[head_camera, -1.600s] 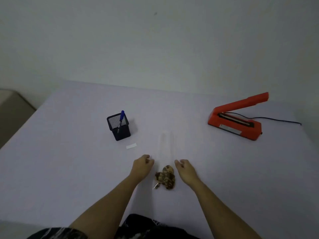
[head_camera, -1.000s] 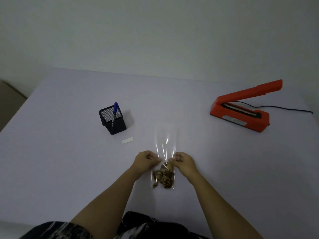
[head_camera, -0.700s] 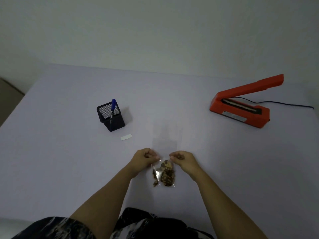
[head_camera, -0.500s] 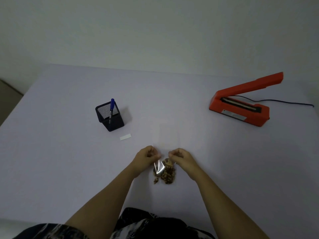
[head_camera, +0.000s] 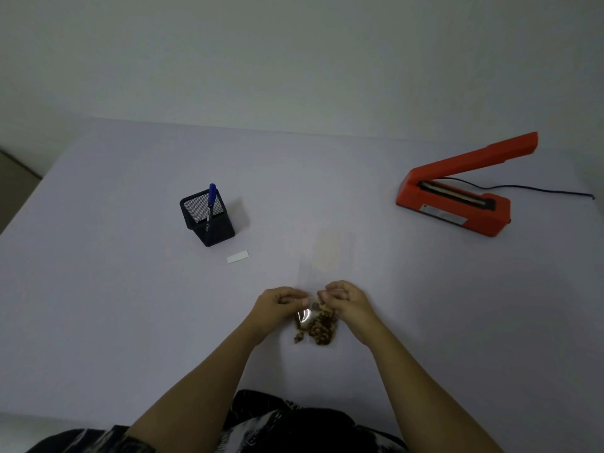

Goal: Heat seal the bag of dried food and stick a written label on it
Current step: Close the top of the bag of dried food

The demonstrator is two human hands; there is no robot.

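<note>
1. Where the two hands meet, just below the middle of the frame, a clear plastic bag (head_camera: 327, 256) is held by both of its side edges.
2. Its film is almost invisible against the pale table (head_camera: 114, 305). Only a bright glint near the left thumb and a faint long outline reaching toward the upper part of the frame are to be seen.
3. Brown, crumbly dried food (head_camera: 318, 328) is gathered in the bag's lower end, between the two wrists. The upper length of the bag appears flat and unfilled.
4. The left hand (head_camera: 281, 304) is seen with fingers curled in, and the bag's left edge is pinched between thumb and forefinger.
5. The right hand (head_camera: 348, 300) is likewise curled, and the bag's right edge is pinched at its fingertips. Whether the bag is lifted or lies on the table cannot be told.
6. A black mesh pen holder (head_camera: 209, 220) is placed left of centre, well apart from the bag. One blue pen (head_camera: 211, 197) is stood in it, leaning, with its cap upward.
7. A small white label (head_camera: 237, 256) is laid flat on the table just below and to the right of the holder.
8. An orange-red heat sealer (head_camera: 457, 204) is set at the right of the frame with its arm raised, and a dark cord (head_camera: 539, 190) is run from it toward the right edge.
</note>
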